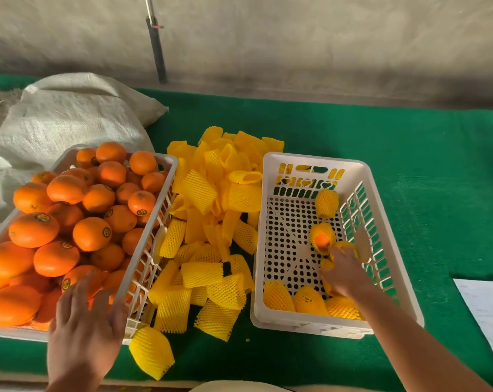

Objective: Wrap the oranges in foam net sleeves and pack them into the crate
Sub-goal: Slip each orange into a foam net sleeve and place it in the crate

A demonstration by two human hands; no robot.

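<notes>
Crate of oranges (70,222) left, sleeve pile (211,222) between, packing crate (386,278) right — sack (64,120) behind.

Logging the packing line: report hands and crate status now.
Left hand open over loose oranges. Right hand setting sleeved orange in crate. Nothing in the way.

Two bare forearms, no sleeves visible, left hand (82,326), right hand (345,274), no rings
</notes>
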